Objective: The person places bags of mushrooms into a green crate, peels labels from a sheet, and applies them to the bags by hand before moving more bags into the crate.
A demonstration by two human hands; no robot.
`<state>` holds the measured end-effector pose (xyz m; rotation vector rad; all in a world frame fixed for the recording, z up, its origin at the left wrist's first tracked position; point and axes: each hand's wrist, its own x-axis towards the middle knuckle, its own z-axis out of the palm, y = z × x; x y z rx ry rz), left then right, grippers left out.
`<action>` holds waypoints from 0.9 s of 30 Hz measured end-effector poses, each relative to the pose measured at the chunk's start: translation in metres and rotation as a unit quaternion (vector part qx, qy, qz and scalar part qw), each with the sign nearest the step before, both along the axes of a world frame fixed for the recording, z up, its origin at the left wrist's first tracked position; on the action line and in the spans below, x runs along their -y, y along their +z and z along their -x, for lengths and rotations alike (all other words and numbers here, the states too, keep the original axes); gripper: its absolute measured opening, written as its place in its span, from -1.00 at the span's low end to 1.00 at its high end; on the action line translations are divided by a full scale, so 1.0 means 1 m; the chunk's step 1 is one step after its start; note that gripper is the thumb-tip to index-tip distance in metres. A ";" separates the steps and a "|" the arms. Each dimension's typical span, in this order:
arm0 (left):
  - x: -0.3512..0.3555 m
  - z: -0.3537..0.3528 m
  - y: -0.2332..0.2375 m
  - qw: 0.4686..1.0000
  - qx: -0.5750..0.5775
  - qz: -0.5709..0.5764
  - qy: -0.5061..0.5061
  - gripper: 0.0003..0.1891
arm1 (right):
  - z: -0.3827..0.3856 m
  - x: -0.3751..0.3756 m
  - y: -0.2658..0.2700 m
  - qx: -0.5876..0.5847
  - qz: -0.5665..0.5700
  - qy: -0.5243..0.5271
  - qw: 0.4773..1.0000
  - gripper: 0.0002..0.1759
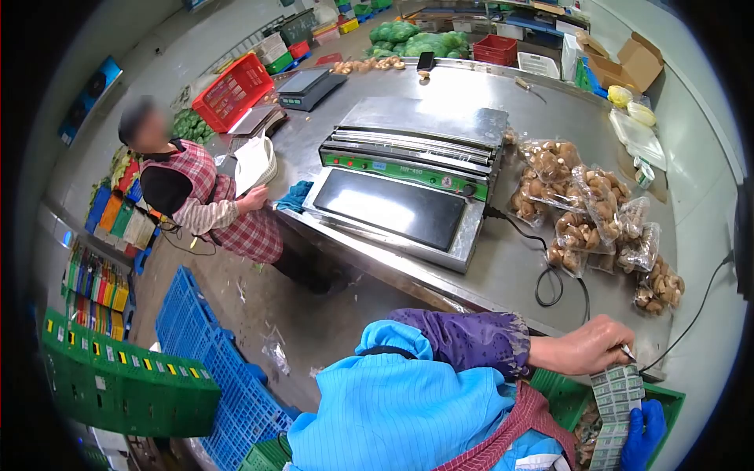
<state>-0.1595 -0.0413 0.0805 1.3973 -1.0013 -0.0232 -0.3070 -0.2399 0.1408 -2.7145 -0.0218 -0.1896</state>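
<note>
At the lower right, my bare left hand (585, 345) is closed on a thin dark-and-white pen-like tool (627, 353). A purple sleeve covers that forearm. Just below it hangs a long sheet of printed labels (616, 392), pale green and white. My right hand (644, 434), in a blue glove, is closed at the sheet's lower right edge. The sheet lies over a green crate (673, 404), where brown pieces show in part.
Bagged mushrooms (601, 204) lie beside a wrapping machine (408, 169) on the metal table (518, 282). A black cable (542, 275) loops nearby. At the left, a person (212, 188) holds a white basket (257, 165). Blue pallets (212, 353) lie on the floor.
</note>
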 end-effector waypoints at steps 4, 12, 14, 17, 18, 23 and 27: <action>0.006 -0.001 -0.005 0.999 0.025 -0.016 0.036 -0.86 | 0.003 0.015 -0.011 -0.014 0.041 -0.021 0.999 -0.89; 0.019 -0.005 0.005 0.971 -0.133 -0.195 -0.028 -0.83 | -0.003 0.007 -0.008 0.013 -0.059 -0.094 0.994 -0.89; 0.020 -0.011 0.010 0.953 -0.166 -0.237 -0.090 -0.80 | 0.004 0.006 -0.008 0.063 -0.022 -0.116 0.991 -0.89; 0.028 -0.016 -0.001 0.943 -0.235 -0.171 -0.161 -0.87 | 0.015 0.006 0.006 0.017 0.020 -0.136 0.990 -0.89; 0.032 -0.017 0.004 0.939 -0.238 -0.179 -0.175 -0.88 | 0.021 0.008 0.012 0.016 0.018 -0.157 0.987 -0.89; 0.060 -0.015 0.010 0.919 -0.257 -0.167 -0.247 -0.85 | 0.042 0.012 0.015 -0.002 0.097 -0.194 0.976 -0.83; 0.078 -0.008 0.005 0.906 -0.240 -0.187 -0.294 -0.82 | 0.064 0.011 0.006 -0.015 0.089 -0.232 0.969 -0.82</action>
